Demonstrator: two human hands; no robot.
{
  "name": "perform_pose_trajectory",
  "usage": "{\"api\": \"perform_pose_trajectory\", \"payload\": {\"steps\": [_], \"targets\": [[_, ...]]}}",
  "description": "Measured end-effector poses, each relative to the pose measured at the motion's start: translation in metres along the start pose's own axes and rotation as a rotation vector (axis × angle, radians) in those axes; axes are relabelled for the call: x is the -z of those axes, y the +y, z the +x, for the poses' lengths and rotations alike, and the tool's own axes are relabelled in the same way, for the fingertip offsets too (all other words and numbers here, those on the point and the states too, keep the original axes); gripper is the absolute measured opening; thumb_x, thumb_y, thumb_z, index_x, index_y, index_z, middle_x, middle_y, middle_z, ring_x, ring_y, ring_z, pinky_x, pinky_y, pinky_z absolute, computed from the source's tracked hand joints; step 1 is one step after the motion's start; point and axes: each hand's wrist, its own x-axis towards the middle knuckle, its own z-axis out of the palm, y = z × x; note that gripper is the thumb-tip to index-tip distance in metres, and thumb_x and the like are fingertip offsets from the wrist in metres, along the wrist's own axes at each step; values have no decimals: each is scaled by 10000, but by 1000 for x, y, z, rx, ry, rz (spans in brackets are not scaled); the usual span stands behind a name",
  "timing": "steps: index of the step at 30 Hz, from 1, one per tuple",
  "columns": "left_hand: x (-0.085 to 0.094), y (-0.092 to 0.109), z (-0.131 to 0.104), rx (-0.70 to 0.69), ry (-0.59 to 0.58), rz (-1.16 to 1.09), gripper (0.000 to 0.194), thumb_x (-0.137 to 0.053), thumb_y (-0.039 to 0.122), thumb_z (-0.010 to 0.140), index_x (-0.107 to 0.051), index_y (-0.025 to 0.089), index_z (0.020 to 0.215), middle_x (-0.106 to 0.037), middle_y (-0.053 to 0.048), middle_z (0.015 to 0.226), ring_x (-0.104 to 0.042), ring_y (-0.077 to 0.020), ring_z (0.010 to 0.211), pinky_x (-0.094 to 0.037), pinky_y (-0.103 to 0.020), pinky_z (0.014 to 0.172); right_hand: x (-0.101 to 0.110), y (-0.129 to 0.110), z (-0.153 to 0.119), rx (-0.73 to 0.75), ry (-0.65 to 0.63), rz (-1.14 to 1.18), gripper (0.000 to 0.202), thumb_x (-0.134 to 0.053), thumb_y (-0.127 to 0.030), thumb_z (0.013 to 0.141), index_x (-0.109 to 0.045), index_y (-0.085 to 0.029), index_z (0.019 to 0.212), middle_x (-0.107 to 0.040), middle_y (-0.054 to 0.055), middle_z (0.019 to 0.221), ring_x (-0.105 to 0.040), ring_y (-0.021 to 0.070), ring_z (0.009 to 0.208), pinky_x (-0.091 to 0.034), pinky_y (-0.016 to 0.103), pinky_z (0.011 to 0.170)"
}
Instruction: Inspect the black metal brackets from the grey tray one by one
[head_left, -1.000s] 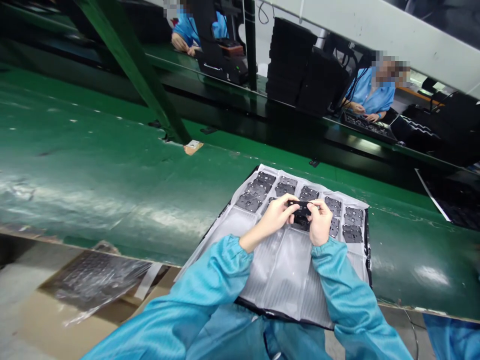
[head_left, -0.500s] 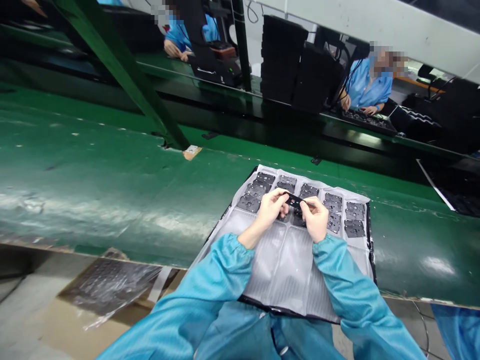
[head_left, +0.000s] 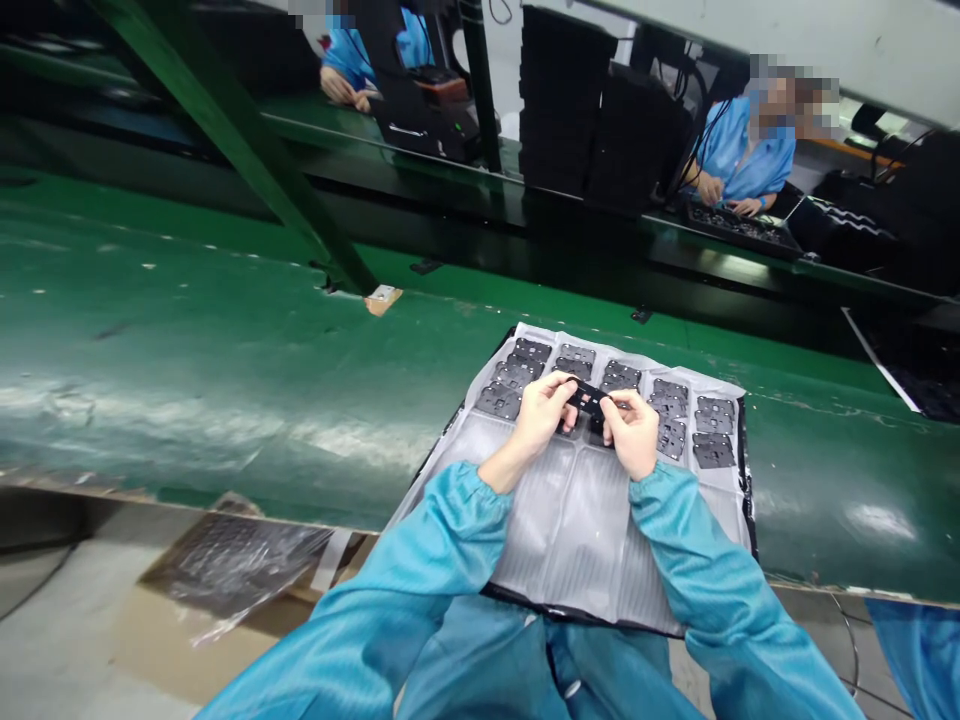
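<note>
Between my two hands is a small flat black part with cut-outs (head_left: 587, 398), raised above the tray. My left hand (head_left: 541, 412) pinches its left end with thumb and fingers. At the other end, my right hand (head_left: 631, 432) grips it the same way. Beneath them a black-edged tray (head_left: 570, 612) rests on the bench, lined with a whitish translucent sheet (head_left: 525, 500). Several similar black parts (head_left: 499, 400) lie in columns across the far half of the sheet, and my hands hide some of them.
The green bench (head_left: 225, 390) runs across the view, with a slanted green post (head_left: 247, 150) at left. Behind stand dark stacked trays (head_left: 562, 110). Two people in blue work across the bench. Below is a cardboard box (head_left: 187, 630) with plastic-wrapped dark things.
The black part has tilted slightly, so more of its face shows. My hands stay almost in place on it. The whole view has shifted a little.
</note>
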Motion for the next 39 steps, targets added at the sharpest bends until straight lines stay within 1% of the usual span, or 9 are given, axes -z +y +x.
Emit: {"api": "perform_pose_trajectory", "payload": {"steps": [10,17,22,24,27,30,34,36,39], "targets": [[1,-2,-1,4,73,-7,182,-627,299,758,-592,142,841,-606,9,625,-414,-40,331,-286,-151,316,-2,1,-4,-62,-49,15,316,-664,-474,777,-545,-186,830,-460,-95,414,-429,68,310,-339,162,318],[-3,0,-1,10,66,-29,167,-598,285,757,-591,139,836,-588,8,616,-376,-26,342,-228,-148,336,-3,-2,-3,-54,-56,88,254,-684,-394,787,-551,-182,832,-492,-88,423,-448,75,316,-374,169,323],[-4,1,-2,-24,31,-110,96,-601,200,729,-596,137,801,-444,66,543,-314,-6,375,-239,-131,369,-3,-2,-2,-53,-73,108,241,-699,-371,778,-554,-182,813,-504,-84,433,-476,87,328,-410,187,332],[-4,1,-3,-28,-1,-100,119,-597,204,740,-599,142,841,-469,58,579,-317,-7,375,-250,-134,357,-2,-2,-1,-51,-59,96,239,-693,-374,785,-551,-184,815,-508,-84,431,-473,88,323,-410,190,332],[-3,1,-4,-53,-54,-21,250,-596,211,748,-604,146,990,-543,30,664,-394,-24,383,-304,-151,347,0,0,1,-32,-25,75,229,-674,-375,804,-550,-184,825,-509,-84,426,-462,85,317,-400,188,332],[-2,2,-4,-88,-64,45,338,-605,263,777,-599,143,1093,-572,16,697,-437,-34,378,-318,-162,338,2,1,3,-10,-7,53,229,-668,-376,808,-550,-181,829,-502,-86,425,-457,83,320,-394,185,337],[-2,4,-2,-99,4,75,272,-610,352,804,-639,130,958,-572,15,670,-419,-22,349,-280,-163,332,2,1,2,-9,-20,23,240,-675,-382,801,-550,-179,827,-499,-87,430,-456,82,320,-399,189,339],[-2,4,-1,-109,38,77,227,-616,337,795,-645,132,889,-568,18,662,-408,-16,351,-272,-163,344,1,1,1,-11,-31,11,240,-675,-383,802,-549,-179,828,-499,-86,431,-458,83,322,-402,190,340],[-1,3,0,-113,41,54,186,-613,295,778,-648,141,876,-516,40,593,-387,-21,369,-264,-159,358,0,0,0,-10,-42,-11,245,-673,-390,804,-552,-178,830,-499,-83,429,-462,85,325,-406,193,345]]}}
